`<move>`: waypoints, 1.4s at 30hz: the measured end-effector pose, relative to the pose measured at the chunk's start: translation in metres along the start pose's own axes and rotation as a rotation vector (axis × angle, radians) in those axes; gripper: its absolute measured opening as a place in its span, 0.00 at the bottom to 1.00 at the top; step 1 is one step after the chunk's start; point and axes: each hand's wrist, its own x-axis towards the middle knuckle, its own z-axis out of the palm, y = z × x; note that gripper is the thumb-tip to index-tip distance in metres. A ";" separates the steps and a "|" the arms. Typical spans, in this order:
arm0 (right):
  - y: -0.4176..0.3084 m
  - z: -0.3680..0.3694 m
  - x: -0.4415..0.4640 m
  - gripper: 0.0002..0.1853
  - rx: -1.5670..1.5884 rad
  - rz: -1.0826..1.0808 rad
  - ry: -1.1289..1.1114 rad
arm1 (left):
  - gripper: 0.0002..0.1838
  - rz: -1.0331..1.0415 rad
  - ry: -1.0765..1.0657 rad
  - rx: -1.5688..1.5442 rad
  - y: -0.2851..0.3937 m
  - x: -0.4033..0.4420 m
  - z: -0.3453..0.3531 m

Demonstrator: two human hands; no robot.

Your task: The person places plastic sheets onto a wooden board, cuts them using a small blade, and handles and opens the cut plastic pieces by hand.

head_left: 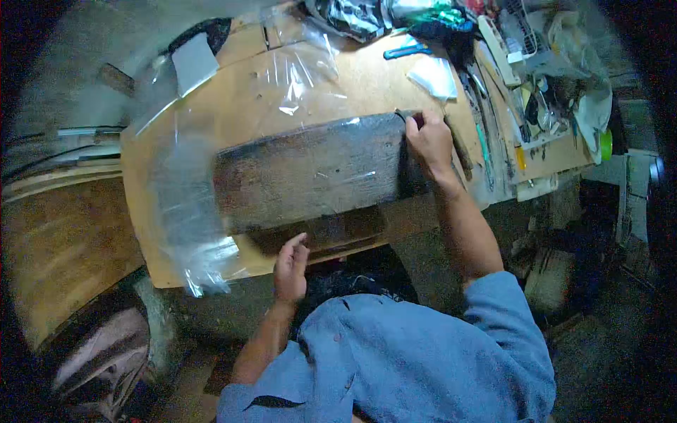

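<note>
A dark, worn board [303, 173] lies slanted across the wooden tabletop, its lower edge raised over a shadow. My right hand [431, 143] is closed at the board's upper right corner, where a thin dark piece shows by the fingertips; what exactly it grips is hidden. Below the board's front edge, my left hand [290, 266] hovers apart from it, fingers loosely extended with nothing visible in them. Clear plastic bags [185, 204] lie along the board's left side, and another clear plastic sheet [296, 74] lies behind it.
A blue box cutter [407, 51] and a white packet [434, 77] lie at the back. Tools, a white rack [520, 32] and bags crowd the right side. A white sheet [194, 63] is at the back left. A lower wooden panel [70, 254] stands left of the table [144, 240].
</note>
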 end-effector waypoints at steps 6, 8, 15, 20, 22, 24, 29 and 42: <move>-0.016 -0.043 -0.059 0.07 0.238 -0.160 -0.074 | 0.32 -0.364 0.122 -0.500 0.019 0.040 0.008; -0.018 -0.053 -0.091 0.08 0.280 -0.193 -0.152 | 0.31 -0.424 0.159 -0.518 0.013 0.052 0.007; -0.018 -0.066 -0.167 0.07 0.330 -0.178 -0.422 | 0.30 -0.307 0.154 -0.391 0.018 0.056 0.009; -0.016 -0.056 -0.185 0.11 0.274 -0.240 -0.512 | 0.25 -0.312 0.078 -0.336 0.015 0.051 0.005; -0.027 -0.053 -0.184 0.12 0.351 -0.118 -0.600 | 0.25 -0.263 0.082 -0.361 0.019 0.046 0.005; -0.038 -0.044 -0.181 0.19 0.453 0.006 -0.767 | 0.25 -0.220 0.085 -0.387 0.017 0.043 0.004; -0.065 -0.004 -0.187 0.23 1.009 0.694 -1.012 | 0.29 -0.261 0.005 -0.453 0.005 0.043 0.001; -0.124 -0.029 -0.167 0.10 1.201 0.467 -1.083 | 0.37 -0.316 -0.256 -0.773 0.031 0.046 -0.003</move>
